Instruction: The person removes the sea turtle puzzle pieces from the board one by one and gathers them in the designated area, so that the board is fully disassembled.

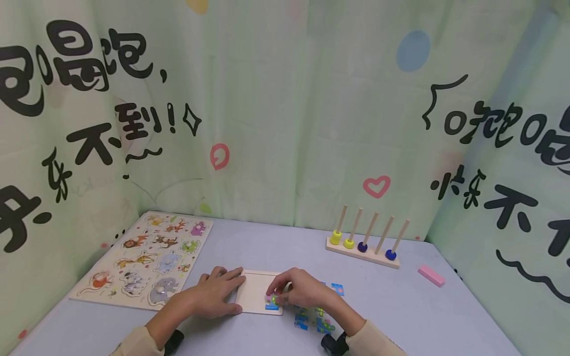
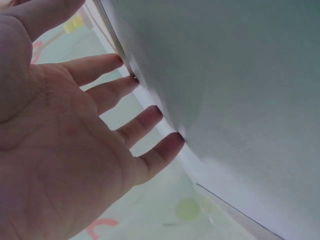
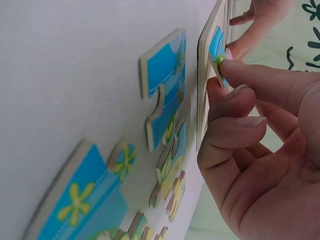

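A small wooden puzzle board point(image 1: 254, 291) lies on the table between the two hands. Along its left edge rests my left hand point(image 1: 214, 292), fingers spread and fairly straight; in the left wrist view the left hand point(image 2: 70, 135) touches down with its fingertips. My right hand point(image 1: 305, 289) pinches a blue and green puzzle piece point(image 1: 271, 302) over the board's lower right corner. In the right wrist view the right hand point(image 3: 260, 130) holds that puzzle piece point(image 3: 217, 47) between thumb and finger, tilted at the board; whether it touches the board I cannot tell.
Several loose puzzle pieces point(image 3: 165, 75) lie right of the board, partly under the right forearm. A large animal puzzle board point(image 1: 151, 257) lies at the left. Towards the back right stand a peg stand point(image 1: 362, 252) with beads and a pink block point(image 1: 431, 276).
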`<state>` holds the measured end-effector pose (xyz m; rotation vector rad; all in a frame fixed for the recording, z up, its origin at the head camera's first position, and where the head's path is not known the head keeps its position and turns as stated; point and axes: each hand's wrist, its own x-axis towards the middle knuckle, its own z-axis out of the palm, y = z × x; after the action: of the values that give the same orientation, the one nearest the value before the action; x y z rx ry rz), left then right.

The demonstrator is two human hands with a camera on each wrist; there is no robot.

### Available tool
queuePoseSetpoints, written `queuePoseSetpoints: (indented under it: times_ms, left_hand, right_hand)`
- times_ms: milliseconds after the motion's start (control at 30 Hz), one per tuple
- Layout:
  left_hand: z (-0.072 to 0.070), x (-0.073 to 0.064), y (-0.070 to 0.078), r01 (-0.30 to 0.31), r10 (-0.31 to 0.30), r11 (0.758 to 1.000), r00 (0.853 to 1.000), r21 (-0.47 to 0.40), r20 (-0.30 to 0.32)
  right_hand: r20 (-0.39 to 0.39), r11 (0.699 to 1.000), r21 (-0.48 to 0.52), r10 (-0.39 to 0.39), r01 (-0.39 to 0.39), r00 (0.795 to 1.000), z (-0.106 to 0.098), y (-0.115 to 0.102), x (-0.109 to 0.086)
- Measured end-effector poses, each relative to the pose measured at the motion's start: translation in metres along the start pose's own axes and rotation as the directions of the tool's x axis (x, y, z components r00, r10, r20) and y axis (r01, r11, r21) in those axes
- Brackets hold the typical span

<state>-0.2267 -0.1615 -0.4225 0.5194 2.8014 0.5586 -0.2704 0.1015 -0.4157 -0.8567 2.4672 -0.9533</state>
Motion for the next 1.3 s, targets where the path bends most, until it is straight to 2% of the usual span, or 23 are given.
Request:
queuePoseSetpoints:
  times_ms: [300, 667, 1300]
  left_hand:
    - [0.0, 0.0, 0.0, 0.005, -0.005, 1.0, 1.0, 0.003, 0.001]
    - [0.002, 0.001, -0.002, 0.006, -0.006, 1.0, 1.0, 0.003, 0.001]
    - [0.001, 0.0, -0.003, -0.019, 0.018, 1.0, 1.0, -0.007, -0.004]
  right_hand:
    - [0.001, 1.0, 0.023, 0.021, -0.021, 1.0, -0.002, 0.001, 0.001]
    - [0.009, 0.997, 0.071, 0.006, -0.007, 1.0, -0.01, 0.004, -0.005]
    - [0.018, 0.996, 0.076, 0.049, -0.05, 0.999, -0.023, 0.019, -0.051]
